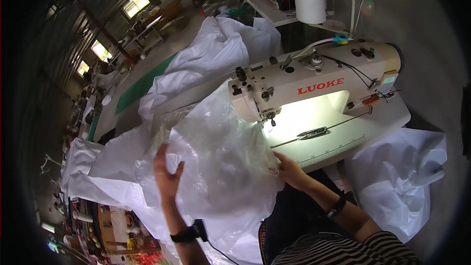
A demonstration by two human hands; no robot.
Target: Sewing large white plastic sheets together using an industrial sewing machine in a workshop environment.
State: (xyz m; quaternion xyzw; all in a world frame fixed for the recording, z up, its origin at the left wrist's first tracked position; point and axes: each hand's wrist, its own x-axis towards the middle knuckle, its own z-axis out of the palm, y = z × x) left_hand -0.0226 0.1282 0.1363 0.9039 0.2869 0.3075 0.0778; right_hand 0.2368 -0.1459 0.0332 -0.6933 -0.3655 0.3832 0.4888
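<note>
A translucent plastic sheet spreads in wrinkles over my lap, its upper end running to the needle area of a white sewing machine. My left hand is over the sheet's left part, thumb and fingers apart and slightly blurred. At the sheet's right edge, just in front of the machine bed, my right hand pinches the plastic; its fingertips are partly hidden. Thread snips lie on the lit bed to the right of the needle.
White material is heaped behind and left of the machine, and more white sheeting hangs at the right. A white thread cone stands behind the machine. Lower left, a shelf holds assorted items.
</note>
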